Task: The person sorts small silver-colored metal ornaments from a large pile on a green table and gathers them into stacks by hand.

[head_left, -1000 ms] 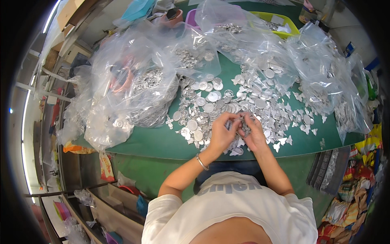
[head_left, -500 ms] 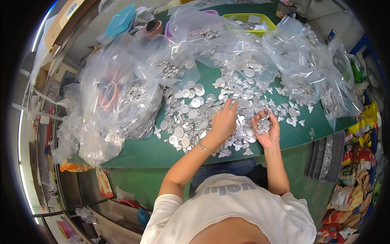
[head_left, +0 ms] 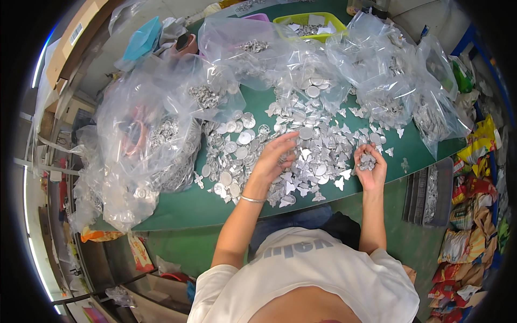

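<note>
Flat silver-coloured metal pieces (head_left: pixel 315 153), some round discs and some butterfly-like, lie in a loose heap on the green tabletop (head_left: pixel 371 195). Above the left part of the heap is my left hand (head_left: pixel 274 157), its fingers stretched to the right and apart, with nothing visible in it. My right hand (head_left: pixel 372 175) is cupped at the heap's right edge, fingers curled around a small bunch of metal pieces (head_left: pixel 367 161). The exact shape of the pieces in that palm is too small to tell.
Clear plastic bags of metal parts stand at the left (head_left: pixel 145 140) and right (head_left: pixel 390 89). Behind the heap are a yellow-green basket (head_left: pixel 336 24) and a blue tray (head_left: pixel 142 40). Dark stacked trays (head_left: pixel 428 194) and colourful packages (head_left: pixel 458 245) lie off the table's right side.
My left hand has drawn back to the left and its fingers have spread from a closer pinch. My right hand has shifted right with its bunch of pieces. The view has shifted slightly.
</note>
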A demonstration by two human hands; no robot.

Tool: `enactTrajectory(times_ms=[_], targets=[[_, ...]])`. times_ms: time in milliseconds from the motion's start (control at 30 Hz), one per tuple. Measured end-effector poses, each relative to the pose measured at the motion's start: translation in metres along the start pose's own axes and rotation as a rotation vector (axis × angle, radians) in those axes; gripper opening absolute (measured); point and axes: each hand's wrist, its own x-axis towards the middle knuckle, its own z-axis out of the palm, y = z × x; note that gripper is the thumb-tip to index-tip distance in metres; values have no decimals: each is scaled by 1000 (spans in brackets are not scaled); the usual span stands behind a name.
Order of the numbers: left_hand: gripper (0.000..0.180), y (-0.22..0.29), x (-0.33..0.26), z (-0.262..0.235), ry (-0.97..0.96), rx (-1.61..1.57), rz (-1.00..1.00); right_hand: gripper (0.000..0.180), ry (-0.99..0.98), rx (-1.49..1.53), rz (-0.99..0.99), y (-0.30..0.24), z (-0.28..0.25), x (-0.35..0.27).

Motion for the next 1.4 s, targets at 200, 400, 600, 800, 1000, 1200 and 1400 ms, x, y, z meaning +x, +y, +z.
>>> enactTrajectory(times_ms=[200,400,600,800,1000,1200,1400], targets=[[47,-24,-33,-22,-275,-727,8,15,-203,-170,98,1,-1,-3],[33,-44,-73,-15,-18,-773,58,19,-122,-960,-82,27,10,-10],[23,-64,-93,-25,-21,-949,-7,18,-315,-1524,-237,56,22,-10],[14,-85,-100,-30,80,-942,-45,14,-565,-1968,-504,94,37,-8],[32,-90,-102,-27,148,-762,21,10,-501,-2394,-533,113,47,0],[32,-86,-104,-24,154,-749,30,12,-525,-2397,-627,116,44,5],[36,-91,-105,-27,153,-753,33,14,-588,-2480,-563,118,46,9]])
